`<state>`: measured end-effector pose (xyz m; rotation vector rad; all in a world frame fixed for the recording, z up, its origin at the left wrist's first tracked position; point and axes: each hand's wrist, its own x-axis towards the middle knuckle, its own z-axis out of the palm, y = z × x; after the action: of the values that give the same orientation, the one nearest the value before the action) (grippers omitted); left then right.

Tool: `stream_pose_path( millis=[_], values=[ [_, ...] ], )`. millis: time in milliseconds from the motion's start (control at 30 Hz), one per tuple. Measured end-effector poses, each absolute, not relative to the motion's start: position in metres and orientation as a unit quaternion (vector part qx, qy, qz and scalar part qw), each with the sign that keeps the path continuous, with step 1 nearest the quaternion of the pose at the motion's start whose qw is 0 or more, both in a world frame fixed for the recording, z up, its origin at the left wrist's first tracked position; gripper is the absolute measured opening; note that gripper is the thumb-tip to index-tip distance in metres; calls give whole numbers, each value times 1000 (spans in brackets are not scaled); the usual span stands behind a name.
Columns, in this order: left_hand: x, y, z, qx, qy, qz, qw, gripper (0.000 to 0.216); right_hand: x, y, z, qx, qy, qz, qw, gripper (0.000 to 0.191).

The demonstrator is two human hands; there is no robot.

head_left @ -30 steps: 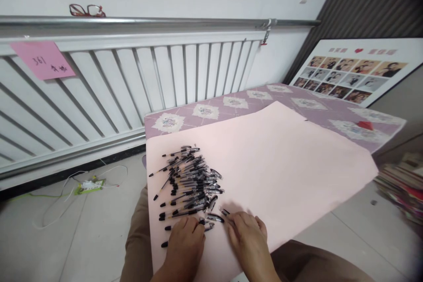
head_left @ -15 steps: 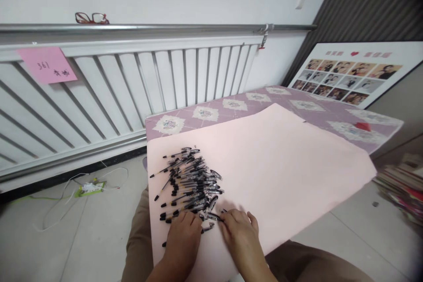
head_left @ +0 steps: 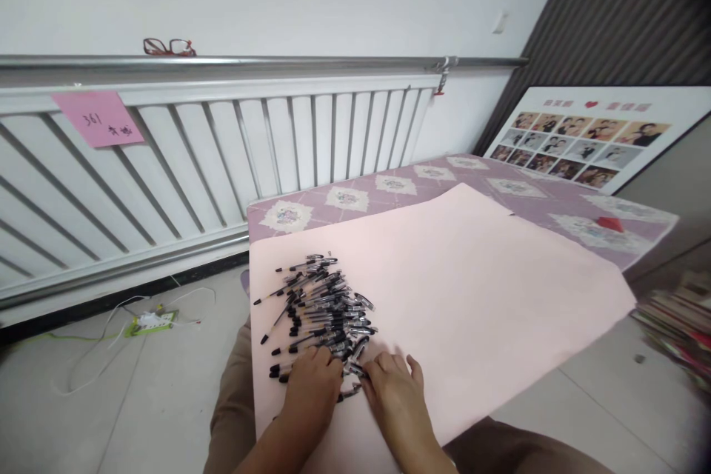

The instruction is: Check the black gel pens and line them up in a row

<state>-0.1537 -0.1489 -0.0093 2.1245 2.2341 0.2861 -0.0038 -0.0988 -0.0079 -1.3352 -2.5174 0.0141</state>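
A heap of clear-barrelled pens [head_left: 327,311] with black caps and clips lies on a pale pink sheet [head_left: 472,281], most of them pointing left and right. My left hand [head_left: 314,385] is closed over the near end of the heap, its fingers curled down on a pen. From the right, my right hand [head_left: 395,392] pinches the clip end of a pen [head_left: 355,369] that spans the gap between both hands. Its fingertips are partly hidden. Just below that gap lies another pen [head_left: 349,392], partly under my left hand.
The sheet covers a table with a purple patterned cloth [head_left: 347,198]. Behind it stand a white radiator [head_left: 327,137] and a pipe bearing glasses [head_left: 169,47]. A photo board [head_left: 589,137] leans at the right. On the floor at left lies a power strip [head_left: 151,322] with cables.
My right hand has shifted slightly left, closer to my left hand and the pen between them. The view has tilted up a little. The heap looks nearly the same.
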Motion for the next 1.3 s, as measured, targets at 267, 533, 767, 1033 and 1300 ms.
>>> stream_pose_path(
  millis=[267,533,767,1033,1300],
  values=[
    [-156,-149,-12,684,723,96,3,5,-2,-95,-5,-473,-869,-1,143,9],
    [-157,-152,-11,682,723,108,2,4,0,-97,0,-483,-863,27,148,9],
    [-159,-154,-9,683,722,112,3,4,9,-96,0,-488,-855,32,176,11],
    [-156,-173,-2,690,707,154,23,8,19,-97,-4,-500,-834,70,224,14],
    [-145,-183,-20,697,698,161,37,13,13,-105,-9,-456,-868,85,177,19]
  ],
)
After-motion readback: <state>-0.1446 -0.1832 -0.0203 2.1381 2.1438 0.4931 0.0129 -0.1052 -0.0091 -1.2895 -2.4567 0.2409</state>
